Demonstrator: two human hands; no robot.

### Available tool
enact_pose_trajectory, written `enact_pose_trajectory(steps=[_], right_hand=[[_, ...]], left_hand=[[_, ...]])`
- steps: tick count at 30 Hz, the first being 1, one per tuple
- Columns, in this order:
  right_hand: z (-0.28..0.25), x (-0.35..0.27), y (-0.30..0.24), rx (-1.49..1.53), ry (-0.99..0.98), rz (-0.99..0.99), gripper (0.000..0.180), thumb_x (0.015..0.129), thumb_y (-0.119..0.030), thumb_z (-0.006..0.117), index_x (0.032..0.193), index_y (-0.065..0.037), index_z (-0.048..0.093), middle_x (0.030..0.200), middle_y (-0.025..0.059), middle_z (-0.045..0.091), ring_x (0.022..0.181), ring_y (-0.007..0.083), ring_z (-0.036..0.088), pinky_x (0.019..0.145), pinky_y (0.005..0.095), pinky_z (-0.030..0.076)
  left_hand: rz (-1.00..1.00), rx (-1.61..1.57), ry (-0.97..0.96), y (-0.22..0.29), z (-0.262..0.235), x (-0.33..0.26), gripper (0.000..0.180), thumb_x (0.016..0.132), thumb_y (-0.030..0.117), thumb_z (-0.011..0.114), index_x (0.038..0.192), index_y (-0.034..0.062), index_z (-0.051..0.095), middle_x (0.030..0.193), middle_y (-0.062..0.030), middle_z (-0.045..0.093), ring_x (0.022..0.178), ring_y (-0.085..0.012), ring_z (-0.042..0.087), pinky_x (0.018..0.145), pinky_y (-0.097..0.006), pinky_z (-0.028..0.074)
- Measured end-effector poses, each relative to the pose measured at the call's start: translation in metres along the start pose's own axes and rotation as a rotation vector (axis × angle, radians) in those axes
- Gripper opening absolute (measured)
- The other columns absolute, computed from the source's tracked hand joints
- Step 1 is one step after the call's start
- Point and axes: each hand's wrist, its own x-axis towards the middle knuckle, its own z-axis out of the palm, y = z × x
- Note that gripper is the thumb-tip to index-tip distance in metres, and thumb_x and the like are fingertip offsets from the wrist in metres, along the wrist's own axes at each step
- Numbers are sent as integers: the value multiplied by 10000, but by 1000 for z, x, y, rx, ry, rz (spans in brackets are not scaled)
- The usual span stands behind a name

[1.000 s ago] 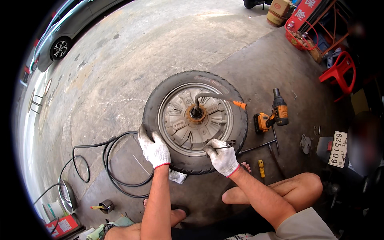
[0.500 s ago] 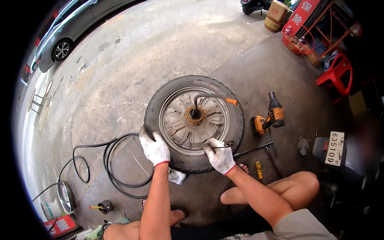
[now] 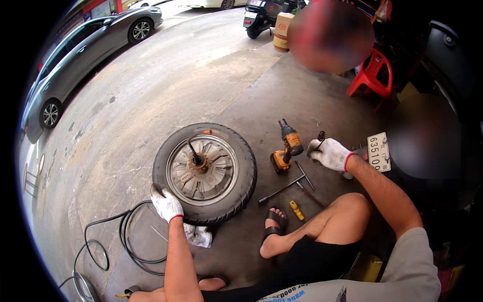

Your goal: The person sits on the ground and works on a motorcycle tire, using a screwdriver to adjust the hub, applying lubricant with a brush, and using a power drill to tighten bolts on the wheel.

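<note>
Wheel [image 3: 205, 172] flat on concrete floor [image 3: 151, 95], centre of frame: black tyre, silver hub, short cable at axle. Left hand [image 3: 166, 205], white glove, red cuff, clamped on tyre's lower-left edge, fingers curled over tread. Right hand [image 3: 329, 153], same glove, right of centre, closed around small dark tool [image 3: 320, 137]; exact grip unclear. Orange-black cordless driver [image 3: 286, 149] lying between wheel and right hand. T-handle wrench [image 3: 289, 184] and yellow-handled screwdriver [image 3: 296, 210] just below driver. White rectangular plate [image 3: 378, 151] with dark characters right of right hand. Brown cardboard box [image 3: 283, 30] at top centre, round mark on its face. Red plastic chair [image 3: 371, 75] upper right. Black hose [image 3: 121, 236] coiled lower left; white rag [image 3: 197, 235] beside tyre.
</note>
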Motion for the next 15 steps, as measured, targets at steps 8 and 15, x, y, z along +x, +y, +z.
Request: enact_pose_trajectory(steps=[8,15], right_hand=[[152,-162,161,303,-40,450,368,902,-333,631,1071,-26,743,1019,224,735,999,355,717,892,434,551],[349,-269,90,542,-482,549,482,905,-482,611,1034,-40,753,992,229,735,983,392,705,899,472,539]], left_hand=[[166,107,-192,-31,8,21,548,1051,262,504,1517,-9,405,1541,-236,444,1433,-369,409,1197,-413,306],[251,193,-302,-78,-29,70,510,1061,180,493,1496,-69,401,1527,-244,462,1411,-339,455,1181,-381,347]])
